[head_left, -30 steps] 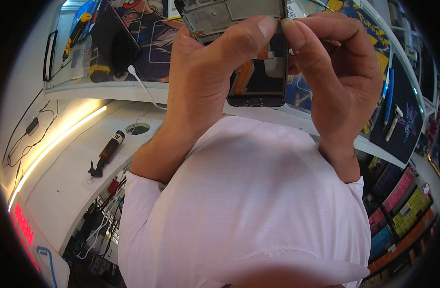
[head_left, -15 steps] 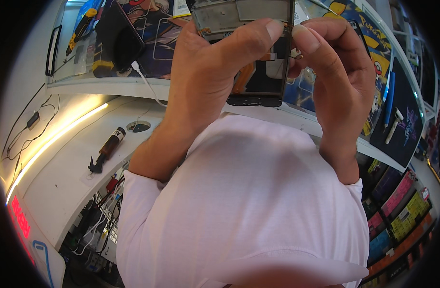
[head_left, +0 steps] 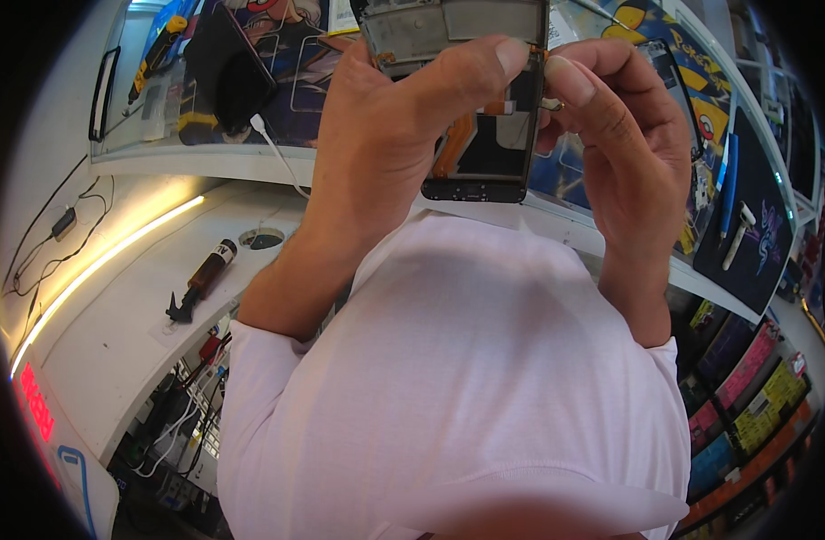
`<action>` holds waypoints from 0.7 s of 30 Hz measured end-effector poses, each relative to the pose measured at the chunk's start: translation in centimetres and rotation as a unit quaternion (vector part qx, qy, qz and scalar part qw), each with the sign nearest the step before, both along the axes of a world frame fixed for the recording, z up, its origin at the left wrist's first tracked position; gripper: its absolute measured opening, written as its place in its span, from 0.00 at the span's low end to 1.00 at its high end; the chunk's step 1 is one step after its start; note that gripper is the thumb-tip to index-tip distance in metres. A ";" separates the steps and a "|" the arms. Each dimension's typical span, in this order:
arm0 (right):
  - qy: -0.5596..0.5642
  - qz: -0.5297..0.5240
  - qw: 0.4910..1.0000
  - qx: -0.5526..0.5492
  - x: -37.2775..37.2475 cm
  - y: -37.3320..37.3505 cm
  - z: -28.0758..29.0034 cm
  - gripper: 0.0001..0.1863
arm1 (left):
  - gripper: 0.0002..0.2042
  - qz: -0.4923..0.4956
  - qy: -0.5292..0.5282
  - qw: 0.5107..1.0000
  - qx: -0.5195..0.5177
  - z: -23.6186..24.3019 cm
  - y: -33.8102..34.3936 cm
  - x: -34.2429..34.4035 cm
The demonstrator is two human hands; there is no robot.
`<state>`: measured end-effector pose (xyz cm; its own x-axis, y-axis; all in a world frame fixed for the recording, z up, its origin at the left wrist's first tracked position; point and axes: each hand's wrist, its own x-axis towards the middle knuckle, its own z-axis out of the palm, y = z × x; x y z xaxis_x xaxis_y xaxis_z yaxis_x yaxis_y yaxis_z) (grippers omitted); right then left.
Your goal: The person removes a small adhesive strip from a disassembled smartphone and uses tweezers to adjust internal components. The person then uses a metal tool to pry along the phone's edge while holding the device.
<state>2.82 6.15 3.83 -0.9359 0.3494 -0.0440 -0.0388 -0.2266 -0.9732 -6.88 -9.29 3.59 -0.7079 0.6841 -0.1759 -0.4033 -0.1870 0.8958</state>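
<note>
Head view: one left grip (head_left: 381, 126) around one open phone (head_left: 501, 148), one right grip (head_left: 636, 144) alongside, hold unclear.

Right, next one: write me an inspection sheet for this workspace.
Surface: white-edged bench, printed mat on it.
Job's things: opened phone, orange ribbon showing inside.
Clutter: dark phone, yellow-and-black tool, blue tool.
Hands: left hand holds the opened phone; right hand at its right edge, grip unclear.
Cables: white cable, plug at the dark phone's lower end; black cord, far left.
Surroundings: glowing light strip, amber container at left; colourful packages, lower right.
</note>
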 end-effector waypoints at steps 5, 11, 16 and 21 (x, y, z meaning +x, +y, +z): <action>0.014 -0.011 0.999 -0.029 0.1 -0.2 -0.2 0.13 | 0.13 0.004 0.002 1.000 0.004 0.1 0.3 0.1; -0.016 -0.010 0.999 -0.027 0.0 0.3 -0.6 0.12 | 0.13 0.006 -0.001 1.000 -0.003 0.2 0.6 0.0; 0.011 -0.003 0.999 -0.046 0.1 0.4 -0.7 0.12 | 0.14 -0.002 -0.008 1.000 0.006 0.4 0.7 0.1; 0.035 -0.005 0.998 -0.045 0.1 0.3 -0.4 0.13 | 0.15 0.003 0.017 0.998 -0.056 0.5 0.4 -0.1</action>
<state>2.96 6.46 3.41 -0.9341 0.3568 -0.0101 -0.1091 -0.3123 -0.9437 -6.97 -8.85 4.11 -0.7195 0.6567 -0.2259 -0.3707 -0.0881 0.9246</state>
